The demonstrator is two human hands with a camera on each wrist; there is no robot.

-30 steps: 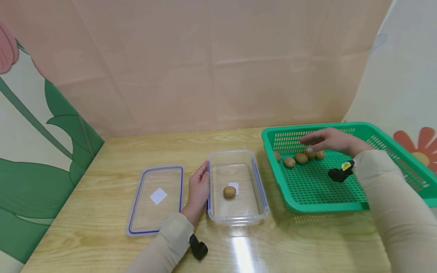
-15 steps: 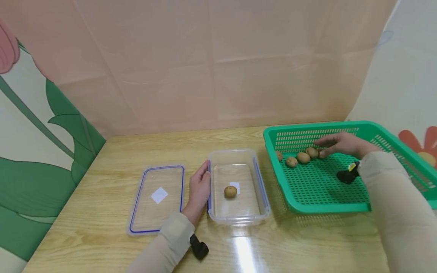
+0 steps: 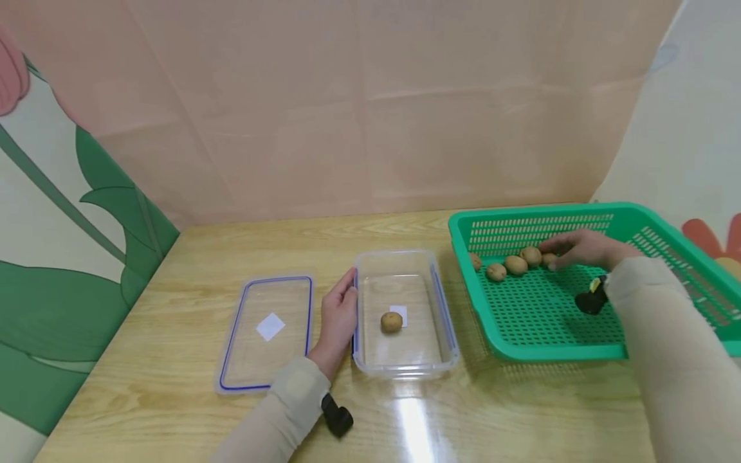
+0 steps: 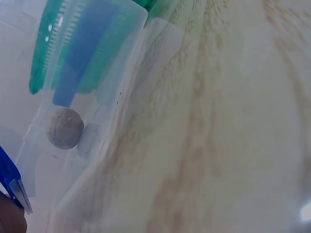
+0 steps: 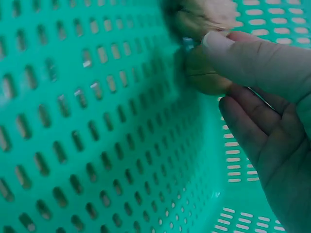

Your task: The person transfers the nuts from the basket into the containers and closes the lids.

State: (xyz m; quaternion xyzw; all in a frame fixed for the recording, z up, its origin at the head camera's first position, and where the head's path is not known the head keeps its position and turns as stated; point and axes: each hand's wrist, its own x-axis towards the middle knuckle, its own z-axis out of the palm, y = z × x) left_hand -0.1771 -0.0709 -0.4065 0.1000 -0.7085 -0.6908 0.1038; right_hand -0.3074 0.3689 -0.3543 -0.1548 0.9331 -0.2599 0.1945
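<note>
we find the right hand [image 3: 587, 249] pinching the end potato [image 3: 549, 260] in the green basket [image 3: 550, 352], just beside the neighbouring potato [image 3: 530, 256]. the left hand [image 3: 338, 315] lies, fingers extended, along the clear box [image 3: 393, 292]. we advise securing thumb and fingers evenly, then lifting straight up.

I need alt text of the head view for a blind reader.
A person's right-hand grip is around a potato in a green basket of potatoes. The left-hand grip touches a clear container holding one potato; a lid lies further left.
</note>
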